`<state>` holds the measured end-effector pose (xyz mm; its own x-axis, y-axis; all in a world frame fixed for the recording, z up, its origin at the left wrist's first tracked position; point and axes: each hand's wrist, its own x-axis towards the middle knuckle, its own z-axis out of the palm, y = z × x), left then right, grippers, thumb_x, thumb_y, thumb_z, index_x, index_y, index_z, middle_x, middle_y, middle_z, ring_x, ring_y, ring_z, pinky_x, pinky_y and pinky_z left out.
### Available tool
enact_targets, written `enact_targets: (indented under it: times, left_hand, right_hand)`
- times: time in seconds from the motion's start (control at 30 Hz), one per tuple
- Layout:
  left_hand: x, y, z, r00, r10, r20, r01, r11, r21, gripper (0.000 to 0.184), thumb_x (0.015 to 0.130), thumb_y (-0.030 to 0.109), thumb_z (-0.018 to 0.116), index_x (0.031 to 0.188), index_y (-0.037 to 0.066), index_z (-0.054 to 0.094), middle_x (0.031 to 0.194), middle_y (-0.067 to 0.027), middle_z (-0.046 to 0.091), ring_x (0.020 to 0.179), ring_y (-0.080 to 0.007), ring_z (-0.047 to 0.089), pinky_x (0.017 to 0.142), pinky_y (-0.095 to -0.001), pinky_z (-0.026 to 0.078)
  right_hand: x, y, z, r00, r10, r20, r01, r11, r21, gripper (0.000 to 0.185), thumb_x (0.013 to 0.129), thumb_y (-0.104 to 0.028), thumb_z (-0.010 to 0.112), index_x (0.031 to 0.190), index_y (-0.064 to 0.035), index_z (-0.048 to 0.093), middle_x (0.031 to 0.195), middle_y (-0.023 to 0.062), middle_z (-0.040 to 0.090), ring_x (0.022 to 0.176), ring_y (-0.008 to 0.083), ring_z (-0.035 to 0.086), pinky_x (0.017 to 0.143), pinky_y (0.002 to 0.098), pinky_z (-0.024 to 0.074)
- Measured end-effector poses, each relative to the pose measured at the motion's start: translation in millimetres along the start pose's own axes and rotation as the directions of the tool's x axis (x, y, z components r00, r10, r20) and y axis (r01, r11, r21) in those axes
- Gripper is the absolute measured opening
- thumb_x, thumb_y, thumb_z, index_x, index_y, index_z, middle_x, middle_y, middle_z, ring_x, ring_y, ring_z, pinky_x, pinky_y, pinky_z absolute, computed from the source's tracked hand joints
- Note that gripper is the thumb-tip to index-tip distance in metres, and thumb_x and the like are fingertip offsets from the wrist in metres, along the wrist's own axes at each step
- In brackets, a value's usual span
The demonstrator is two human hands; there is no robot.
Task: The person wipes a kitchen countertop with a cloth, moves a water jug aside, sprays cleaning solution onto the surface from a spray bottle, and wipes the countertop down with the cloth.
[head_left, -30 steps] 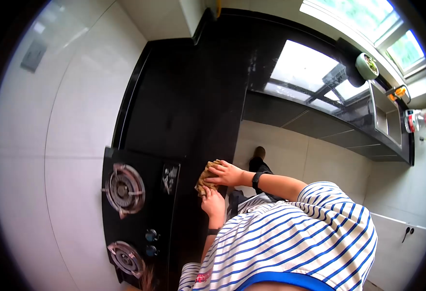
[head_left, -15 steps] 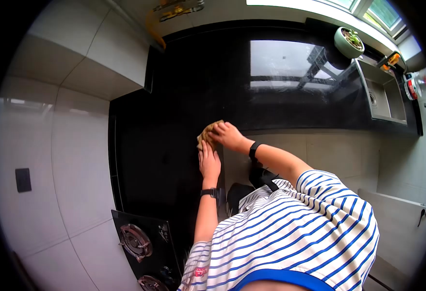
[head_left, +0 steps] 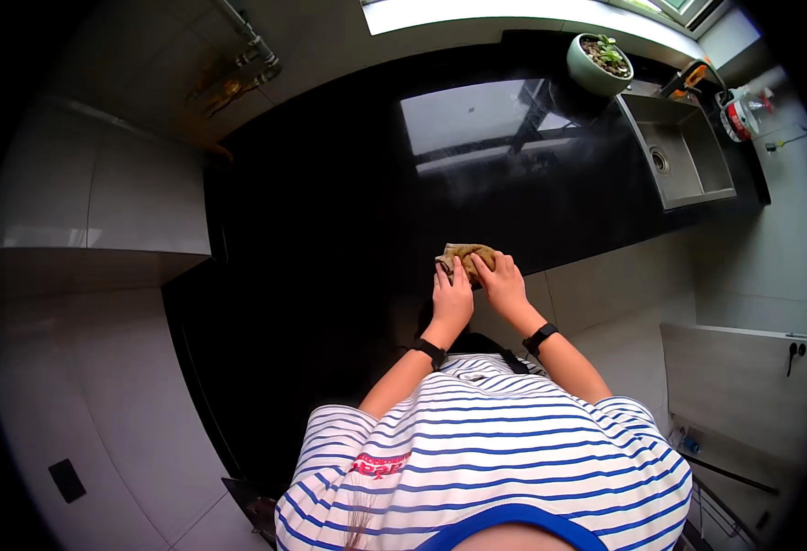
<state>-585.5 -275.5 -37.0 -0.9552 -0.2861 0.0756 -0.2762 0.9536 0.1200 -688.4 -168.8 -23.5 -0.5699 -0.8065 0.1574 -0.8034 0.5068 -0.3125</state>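
A folded brown cloth (head_left: 467, 252) lies at the front edge of the black countertop (head_left: 348, 207). My left hand (head_left: 452, 301) holds its near left side, fingers pointing away from me and pressed onto it. On the right side of the cloth, my right hand (head_left: 505, 282) grips it with thumb and fingers. The two hands are close together, and part of the cloth is hidden under the fingers. Each wrist wears a dark band.
At the back right stands a potted plant (head_left: 600, 64) beside a steel sink (head_left: 647, 151). A gas stove (head_left: 261, 514) shows partly at lower left. Wall cabinets (head_left: 137, 197) overhang the left side. A cabinet door (head_left: 743, 367) stands open at right.
My view has turned, and the surroundings have shifted left. Both hands and the cloth have moved right along the counter's front edge. The stove is now mostly out of sight behind the shirt.
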Motion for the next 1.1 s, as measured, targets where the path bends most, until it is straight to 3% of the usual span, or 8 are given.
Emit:
enact_targets:
  times: [0.13,0.23,0.47,0.57,0.67,0.93,1.0,1.1]
  left_hand:
    - [38.5,-26.3,5.6,0.999,0.042,0.024,-0.041,0.999,-0.028,0.054,0.078,0.012,0.061,0.127,-0.008,0.051,0.140,-0.0209,0.043,0.119,-0.0480,0.047,0.098,-0.0452,0.045]
    - [103.8,-58.5,13.3,0.996,0.040,-0.084,-0.048,0.994,-0.100,0.053,0.072,0.000,0.059,0.124,-0.007,0.053,0.139,-0.0189,0.045,0.116,-0.0472,0.051,0.091,-0.0401,0.051]
    - [263.6,-134.5,35.8,0.998,0.025,-0.050,-0.033,0.986,-0.163,0.056,0.074,-0.002,0.055,0.130,-0.002,0.049,0.143,-0.0116,0.044,0.121,-0.0441,0.049,0.091,-0.0396,0.052]
    - [325.2,-159.5,37.9,0.999,0.004,0.037,0.004,0.972,-0.233,0.052,0.078,0.002,0.052,0.130,0.003,0.052,0.143,-0.0063,0.045,0.123,-0.0408,0.048,0.091,-0.0394,0.051]
    - [365.5,-172.5,39.2,1.000,0.005,0.020,0.001,0.958,-0.285,0.048,0.079,0.001,0.051,0.126,0.005,0.056,0.140,-0.0053,0.048,0.122,-0.0411,0.048,0.092,-0.0397,0.051]
    - [342.4,-169.3,46.7,0.999,-0.005,-0.050,-0.011,0.949,-0.315,0.049,0.082,0.002,0.051,0.131,0.005,0.052,0.142,-0.0060,0.046,0.128,-0.0371,0.043,0.097,-0.0384,0.047]
    - [318.4,-152.2,36.9,0.999,0.005,-0.049,-0.020,0.951,-0.310,0.047,0.081,0.002,0.052,0.128,0.002,0.053,0.140,-0.0087,0.048,0.125,-0.0417,0.045,0.100,-0.0382,0.044]
    - [284.5,-126.1,30.3,0.999,0.035,0.022,-0.026,0.953,-0.303,0.054,0.080,0.008,0.058,0.132,0.001,0.048,0.146,-0.0101,0.040,0.130,-0.0416,0.039,0.104,-0.0451,0.038]
  right_hand:
    - [49.0,9.6,13.8,0.996,0.092,-0.003,-0.092,0.996,-0.015,0.048,0.079,-0.015,0.064,0.126,-0.0173,0.055,0.110,0.0115,0.048,0.098,0.0288,0.051,0.077,0.0371,0.0503]
    - [111.9,29.4,32.9,0.995,0.091,-0.032,-0.093,0.992,-0.084,0.048,0.080,-0.017,0.061,0.128,-0.0173,0.054,0.110,0.0114,0.047,0.097,0.0293,0.048,0.078,0.0387,0.0487]
    - [272.9,87.0,71.7,0.981,0.193,0.003,-0.191,0.972,-0.133,0.050,0.084,-0.025,0.061,0.131,-0.0234,0.049,0.113,0.0118,0.045,0.101,0.0315,0.046,0.083,0.0418,0.0460]
    - [324.5,103.8,78.3,0.966,0.257,0.002,-0.255,0.959,-0.122,0.050,0.084,-0.025,0.061,0.132,-0.0239,0.047,0.115,0.0123,0.045,0.103,0.0323,0.045,0.085,0.0427,0.0446]
    - [357.9,116.3,80.9,0.955,0.297,-0.004,-0.295,0.948,-0.120,0.051,0.085,-0.027,0.060,0.135,-0.0241,0.045,0.116,0.0131,0.046,0.104,0.0327,0.045,0.088,0.0425,0.0428]
    - [343.2,110.0,76.4,0.957,0.280,-0.069,-0.284,0.957,-0.051,0.052,0.082,-0.024,0.063,0.132,-0.0230,0.049,0.115,0.0136,0.044,0.106,0.0330,0.043,0.088,0.0418,0.0428]
    - [316.5,104.2,67.9,0.962,0.254,-0.098,-0.258,0.965,-0.037,0.052,0.080,-0.024,0.065,0.130,-0.0230,0.050,0.115,0.0129,0.044,0.106,0.0322,0.042,0.089,0.0403,0.0422]
    - [270.4,103.1,56.3,0.958,0.228,-0.174,-0.229,0.973,0.013,0.053,0.077,-0.025,0.069,0.128,-0.0242,0.052,0.115,0.0102,0.043,0.104,0.0293,0.043,0.088,0.0390,0.0427]
